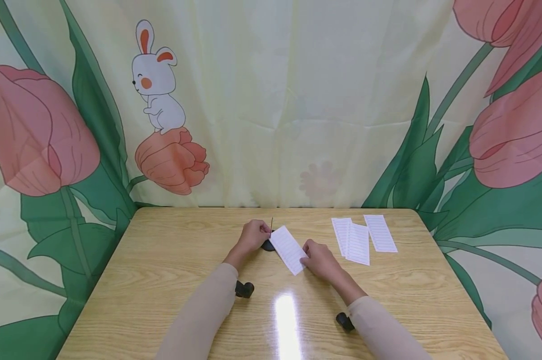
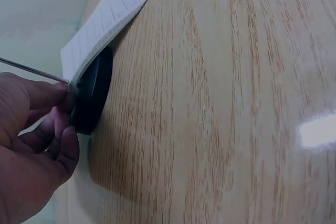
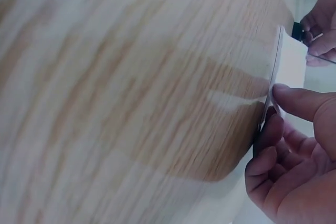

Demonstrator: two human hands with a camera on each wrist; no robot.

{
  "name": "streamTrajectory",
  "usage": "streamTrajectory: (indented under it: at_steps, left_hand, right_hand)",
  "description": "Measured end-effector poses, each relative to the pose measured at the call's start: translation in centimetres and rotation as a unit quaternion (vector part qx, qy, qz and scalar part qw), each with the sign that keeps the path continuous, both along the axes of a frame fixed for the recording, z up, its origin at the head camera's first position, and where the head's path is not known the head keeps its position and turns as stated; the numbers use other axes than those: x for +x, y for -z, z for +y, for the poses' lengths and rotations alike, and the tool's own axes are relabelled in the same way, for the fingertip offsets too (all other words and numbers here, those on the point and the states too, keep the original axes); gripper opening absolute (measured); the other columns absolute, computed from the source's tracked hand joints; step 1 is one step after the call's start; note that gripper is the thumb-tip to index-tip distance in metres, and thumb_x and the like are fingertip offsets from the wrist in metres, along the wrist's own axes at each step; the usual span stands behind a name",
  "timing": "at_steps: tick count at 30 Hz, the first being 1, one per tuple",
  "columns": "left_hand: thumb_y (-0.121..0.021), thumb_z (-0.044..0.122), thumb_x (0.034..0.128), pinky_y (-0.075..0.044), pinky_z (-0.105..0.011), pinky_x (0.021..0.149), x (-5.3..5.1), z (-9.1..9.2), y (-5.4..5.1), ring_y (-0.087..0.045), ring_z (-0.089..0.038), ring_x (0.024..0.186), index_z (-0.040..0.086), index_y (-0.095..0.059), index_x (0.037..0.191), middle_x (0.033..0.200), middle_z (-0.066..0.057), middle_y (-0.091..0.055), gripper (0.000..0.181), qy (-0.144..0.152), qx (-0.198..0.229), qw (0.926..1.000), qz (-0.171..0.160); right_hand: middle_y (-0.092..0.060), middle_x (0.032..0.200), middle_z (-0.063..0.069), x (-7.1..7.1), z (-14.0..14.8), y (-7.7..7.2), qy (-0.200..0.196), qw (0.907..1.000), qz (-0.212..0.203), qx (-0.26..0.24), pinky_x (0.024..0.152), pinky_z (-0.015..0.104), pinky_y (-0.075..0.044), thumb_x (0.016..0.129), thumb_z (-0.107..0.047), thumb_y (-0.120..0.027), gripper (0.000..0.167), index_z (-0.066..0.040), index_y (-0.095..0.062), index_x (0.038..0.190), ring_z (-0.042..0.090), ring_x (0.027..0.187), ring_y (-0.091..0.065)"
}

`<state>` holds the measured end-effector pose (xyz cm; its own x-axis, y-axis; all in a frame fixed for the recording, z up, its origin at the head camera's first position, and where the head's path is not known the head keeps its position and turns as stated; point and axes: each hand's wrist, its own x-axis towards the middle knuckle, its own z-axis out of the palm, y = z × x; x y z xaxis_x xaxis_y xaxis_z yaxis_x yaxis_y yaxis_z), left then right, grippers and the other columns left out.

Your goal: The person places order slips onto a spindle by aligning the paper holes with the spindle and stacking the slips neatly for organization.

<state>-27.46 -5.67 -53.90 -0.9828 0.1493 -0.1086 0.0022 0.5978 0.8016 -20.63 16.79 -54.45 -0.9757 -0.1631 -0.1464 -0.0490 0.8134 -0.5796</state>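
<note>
Paper: a narrow lined sheet (image 1: 288, 251) slants between my two hands, its left corner just beside a thin upright rod (image 1: 272, 224) and partly over the round black base (image 2: 100, 95); whether the rod passes through the corner I cannot tell.
Left hand: fingertips of my left hand (image 1: 253, 236) pinch the paper's corner close to the rod; whether they grip the rod as well is hidden.
Right hand: thumb and fingers of my right hand (image 1: 320, 258) pinch the paper near its lower right end, the thumb on the printed face.
Layers: the edge looks thick in the left wrist view, so I may have more than one sheet here; I cannot be sure.
Weight and feel: light, I judge, bendy along its length, smooth enough to slide under dry fingertips, and easy to crease or tear at a corner.
Best hold: a soft pinch on the long edges near each end, thumb flat, with the middle left unsqueezed; beside the rod, fingertips well clear of its tip.
Loose slips: three similar lined slips (image 1: 358, 244) lie on the table (image 1: 433, 300) beyond my right hand, two overlapping.
</note>
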Motion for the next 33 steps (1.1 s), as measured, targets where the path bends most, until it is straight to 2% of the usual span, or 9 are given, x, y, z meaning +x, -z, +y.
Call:
streamTrajectory:
  at_steps: [6,13,21,28,33]
  left_hand:
    - [-0.071,0.004,0.0948,-0.050,-0.026,0.069,0.2,0.1,-0.1,-0.060,-0.016,0.077,0.003,-0.072,0.092,0.086,-0.007,-0.068,0.004,-0.008,0.001,1.0000,-0.003]
    - [-0.069,0.008,0.0972,-0.054,-0.033,0.080,0.4,-0.3,0.1,-0.061,-0.019,0.088,0.005,-0.071,0.103,0.096,-0.008,-0.068,0.006,0.007,-0.001,0.9999,0.016]
    - [-0.071,0.008,0.0958,-0.055,-0.038,0.088,1.1,-1.0,0.0,-0.061,-0.024,0.100,0.003,-0.070,0.118,0.117,-0.013,-0.068,0.022,0.031,-0.010,0.9986,0.041]
    - [-0.076,0.010,0.0921,-0.049,-0.038,0.085,1.5,-1.5,0.5,-0.056,-0.025,0.096,0.004,-0.068,0.128,0.123,-0.013,-0.065,0.037,0.053,-0.020,0.9966,0.059]
    - [-0.080,0.013,0.0894,-0.047,-0.047,0.108,1.6,-1.8,1.0,-0.056,-0.031,0.127,0.004,-0.064,0.136,0.141,-0.016,-0.060,0.050,0.078,-0.017,0.9950,0.061]
  right_hand:
    - [-0.059,0.087,0.004,0.2,0.6,-0.2,0.003,0.9997,-0.001,0.022,0.068,0.033,-0.045,0.095,-0.019,-0.076,0.022,-0.005,-0.063,0.107,0.019,0.077,-0.053]
    - [-0.070,0.097,0.008,0.4,2.8,-0.4,0.027,0.9993,0.026,-0.005,0.080,0.042,-0.055,0.094,-0.020,-0.076,0.026,-0.003,-0.066,0.111,0.021,0.091,-0.067]
    - [-0.070,0.099,0.007,1.0,6.7,-0.9,0.046,0.9980,0.039,-0.018,0.082,0.043,-0.053,0.097,-0.023,-0.073,0.034,0.000,-0.064,0.120,0.023,0.092,-0.067]
    - [-0.069,0.100,0.009,1.5,10.3,-1.0,0.068,0.9960,0.051,-0.026,0.078,0.036,-0.053,0.097,-0.023,-0.072,0.036,0.001,-0.063,0.122,0.024,0.091,-0.069]
    - [-0.069,0.107,0.015,1.7,12.8,-1.0,0.082,0.9946,0.059,-0.026,0.079,0.036,-0.054,0.098,-0.024,-0.071,0.042,0.003,-0.060,0.128,0.028,0.095,-0.070]
